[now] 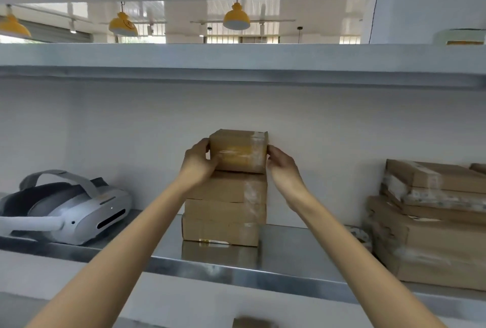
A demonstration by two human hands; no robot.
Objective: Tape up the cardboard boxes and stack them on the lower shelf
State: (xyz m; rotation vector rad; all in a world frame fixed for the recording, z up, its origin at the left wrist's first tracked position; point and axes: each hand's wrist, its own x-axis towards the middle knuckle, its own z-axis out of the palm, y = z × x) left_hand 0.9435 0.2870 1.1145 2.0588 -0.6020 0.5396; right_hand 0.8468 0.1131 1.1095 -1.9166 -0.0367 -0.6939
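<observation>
Close to the end of one stacking step, judging by the shelf. Holding the top box [238,151] from both sides: left hand [198,162] with thumb across the front face and fingers curled round the left edge, right hand [282,167] pinching the right edge, so a closed grip on the cardboard at each side. Already taped, going by the glossy clear strip over its right end and front. Resting on, or just above, the stack [226,209] of about three brown boxes in the middle of the lower shelf [289,275], close to the back wall; too blurred to tell whether fully set down. Roughly lined up with the right edge of the boxes beneath. Left to do, probably: let go, square it up, then see to whatever remains, such as the brown box [252,323] partly showing at the bottom edge, taped or not impossible to say. Along the same shelf, a white headset [65,209] to the left and a pile of flat cartons [426,222] to the right, both well apart from the stack.
</observation>
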